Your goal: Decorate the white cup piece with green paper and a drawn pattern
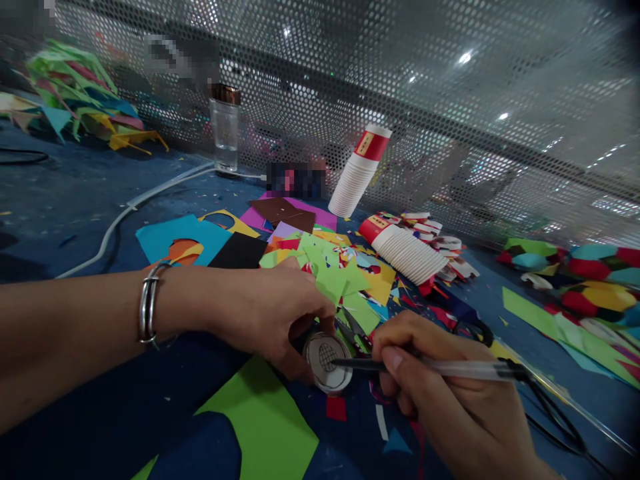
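White disc: sits between the left hand's fingers and the pen tip, a small round piece with a raised rim and a dark crosshatched oval drawn on its face.
Left hand: thumb and forefinger curve around the disc's edge, pinching it from the left; metal bangle on the wrist.
Right hand: fingers pressed together around a slim pen with a clear barrel, its dark tip at the drawn grid.
Scissors: just behind the disc, partly hidden.
Green sheet: flat paper with a curved cutout, near the left hand.
Paper scraps: angular, matte, many-coloured, heaped beyond the hands.
Cups: ribbed white stacks with red bands, one standing, one lying on its side.
Bench: dark blue, flecked with bits.
Screen: grey, perforated with round holes.
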Demonstrator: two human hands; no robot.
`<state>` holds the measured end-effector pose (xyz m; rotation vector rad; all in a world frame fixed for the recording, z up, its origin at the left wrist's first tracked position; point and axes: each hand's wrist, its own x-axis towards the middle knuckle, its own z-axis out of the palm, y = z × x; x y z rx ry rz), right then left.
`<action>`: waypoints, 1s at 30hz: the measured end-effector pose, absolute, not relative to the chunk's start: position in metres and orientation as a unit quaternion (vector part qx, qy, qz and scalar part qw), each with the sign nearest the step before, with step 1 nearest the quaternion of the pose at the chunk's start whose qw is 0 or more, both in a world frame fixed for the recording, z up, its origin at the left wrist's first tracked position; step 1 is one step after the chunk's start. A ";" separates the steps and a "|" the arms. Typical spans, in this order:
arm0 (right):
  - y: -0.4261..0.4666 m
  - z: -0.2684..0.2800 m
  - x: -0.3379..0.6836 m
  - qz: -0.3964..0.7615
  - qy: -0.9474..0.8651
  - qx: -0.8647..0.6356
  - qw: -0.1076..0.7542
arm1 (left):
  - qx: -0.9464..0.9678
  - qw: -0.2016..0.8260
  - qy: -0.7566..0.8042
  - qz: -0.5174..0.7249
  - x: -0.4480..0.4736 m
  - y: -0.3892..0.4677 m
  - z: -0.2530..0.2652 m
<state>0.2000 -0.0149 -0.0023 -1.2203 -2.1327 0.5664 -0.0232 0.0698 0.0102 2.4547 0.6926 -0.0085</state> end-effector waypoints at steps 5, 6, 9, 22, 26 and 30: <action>-0.013 -0.002 0.202 0.215 -0.790 -0.482 0.311 | 0.926 0.288 0.242 0.002 -0.023 0.071 0.009; -0.014 -0.002 0.202 0.216 -0.786 -0.487 0.314 | 0.927 0.290 0.240 0.003 -0.023 0.071 0.009; -0.015 -0.001 0.200 0.221 -0.783 -0.488 0.316 | 0.924 0.294 0.244 0.004 -0.024 0.071 0.010; -0.017 0.000 0.194 0.228 -0.794 -0.465 0.318 | 0.920 0.298 0.253 0.002 -0.024 0.070 0.010; -0.016 -0.001 0.200 0.223 -0.801 -0.464 0.305 | 0.922 0.293 0.254 0.003 -0.025 0.070 0.009; -0.015 -0.003 0.204 0.213 -0.797 -0.473 0.309 | 0.922 0.298 0.248 0.011 -0.025 0.070 0.008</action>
